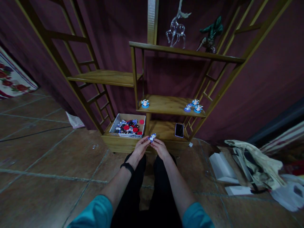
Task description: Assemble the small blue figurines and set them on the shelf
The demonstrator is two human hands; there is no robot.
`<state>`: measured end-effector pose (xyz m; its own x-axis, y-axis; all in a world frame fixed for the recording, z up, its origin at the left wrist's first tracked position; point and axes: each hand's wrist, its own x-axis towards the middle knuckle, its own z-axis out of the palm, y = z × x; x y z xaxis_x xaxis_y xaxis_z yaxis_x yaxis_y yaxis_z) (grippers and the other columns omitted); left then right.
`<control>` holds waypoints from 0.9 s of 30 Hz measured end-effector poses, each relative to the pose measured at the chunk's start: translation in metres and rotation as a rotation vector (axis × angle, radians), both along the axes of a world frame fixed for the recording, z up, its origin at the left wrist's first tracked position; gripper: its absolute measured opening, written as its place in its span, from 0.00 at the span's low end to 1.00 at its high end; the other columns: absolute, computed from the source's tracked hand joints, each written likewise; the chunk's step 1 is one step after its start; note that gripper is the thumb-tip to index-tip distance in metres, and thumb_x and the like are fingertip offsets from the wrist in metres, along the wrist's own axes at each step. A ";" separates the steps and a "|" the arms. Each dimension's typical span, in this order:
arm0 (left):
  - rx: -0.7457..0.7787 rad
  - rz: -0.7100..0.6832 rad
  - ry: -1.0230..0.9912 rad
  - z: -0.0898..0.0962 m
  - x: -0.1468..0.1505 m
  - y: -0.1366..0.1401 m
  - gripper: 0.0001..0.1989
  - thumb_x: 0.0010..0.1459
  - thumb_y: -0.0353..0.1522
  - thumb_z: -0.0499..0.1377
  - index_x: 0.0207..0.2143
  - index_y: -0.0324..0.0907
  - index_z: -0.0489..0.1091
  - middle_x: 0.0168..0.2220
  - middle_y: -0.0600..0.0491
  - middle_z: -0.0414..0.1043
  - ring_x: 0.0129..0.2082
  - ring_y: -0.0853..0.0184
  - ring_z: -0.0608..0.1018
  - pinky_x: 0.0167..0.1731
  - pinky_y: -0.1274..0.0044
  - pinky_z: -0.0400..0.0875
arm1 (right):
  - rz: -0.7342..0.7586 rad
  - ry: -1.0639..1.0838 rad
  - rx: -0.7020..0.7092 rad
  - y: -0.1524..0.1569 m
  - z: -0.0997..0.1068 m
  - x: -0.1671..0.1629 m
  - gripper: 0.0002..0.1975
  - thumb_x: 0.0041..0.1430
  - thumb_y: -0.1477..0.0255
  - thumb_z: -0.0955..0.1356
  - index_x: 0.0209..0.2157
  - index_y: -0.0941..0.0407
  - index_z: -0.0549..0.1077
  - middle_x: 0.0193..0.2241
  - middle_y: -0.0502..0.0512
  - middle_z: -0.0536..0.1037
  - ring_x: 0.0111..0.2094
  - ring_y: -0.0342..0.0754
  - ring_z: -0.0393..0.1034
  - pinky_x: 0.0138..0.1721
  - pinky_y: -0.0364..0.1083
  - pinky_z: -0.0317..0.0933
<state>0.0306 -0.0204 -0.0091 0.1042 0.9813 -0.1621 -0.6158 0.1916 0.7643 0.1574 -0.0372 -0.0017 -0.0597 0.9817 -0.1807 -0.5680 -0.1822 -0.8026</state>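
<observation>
A small blue-and-white figurine [152, 137] is held between my two hands, just in front of the lowest shelf. My left hand [141, 147] pinches its left side, and my right hand [160, 148] grips its right side with closed fingers. Left of the hands, an open cardboard box [116, 134] stands on the low shelf, full of small figures and red discs. Above, on the middle shelf [163, 104], one figurine on a blue base [145, 104] stands at the left end. Several similar ones, among them a purple-based figurine [187, 108], are grouped at the right end.
A phone [179, 130] lies on the low shelf to the right. The top shelf bears a clear glass deer [177, 28] and a dark green statue [212, 34]. On the floor at right are a white box [223, 167], a cloth bag [258, 164] and a plastic bag [289, 193].
</observation>
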 end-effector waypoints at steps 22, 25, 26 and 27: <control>-0.055 -0.059 -0.046 0.009 0.000 -0.005 0.12 0.45 0.25 0.66 0.36 0.36 0.74 0.32 0.50 0.77 0.33 0.71 0.77 0.43 0.77 0.69 | -0.042 -0.039 0.022 0.002 -0.003 0.000 0.15 0.36 0.68 0.75 0.30 0.55 0.74 0.31 0.51 0.78 0.34 0.45 0.72 0.40 0.46 0.64; -0.059 -0.068 -0.059 0.010 0.000 -0.005 0.11 0.47 0.27 0.65 0.35 0.36 0.74 0.32 0.50 0.77 0.32 0.71 0.77 0.42 0.78 0.69 | -0.049 -0.041 0.031 0.001 -0.004 0.000 0.14 0.37 0.68 0.75 0.29 0.55 0.74 0.30 0.51 0.78 0.33 0.45 0.72 0.40 0.47 0.64; -0.062 -0.070 -0.057 0.011 0.000 -0.005 0.11 0.47 0.27 0.65 0.36 0.36 0.74 0.32 0.50 0.77 0.33 0.71 0.77 0.42 0.77 0.69 | -0.053 -0.044 0.033 0.001 -0.004 0.000 0.14 0.37 0.67 0.75 0.29 0.55 0.74 0.30 0.50 0.78 0.33 0.44 0.71 0.40 0.47 0.64; -0.064 -0.072 -0.054 0.011 0.000 -0.005 0.10 0.47 0.27 0.65 0.35 0.36 0.74 0.32 0.50 0.77 0.33 0.70 0.77 0.42 0.77 0.69 | -0.057 -0.047 0.035 0.001 -0.004 0.000 0.14 0.37 0.67 0.75 0.29 0.55 0.74 0.29 0.50 0.78 0.32 0.44 0.71 0.40 0.47 0.64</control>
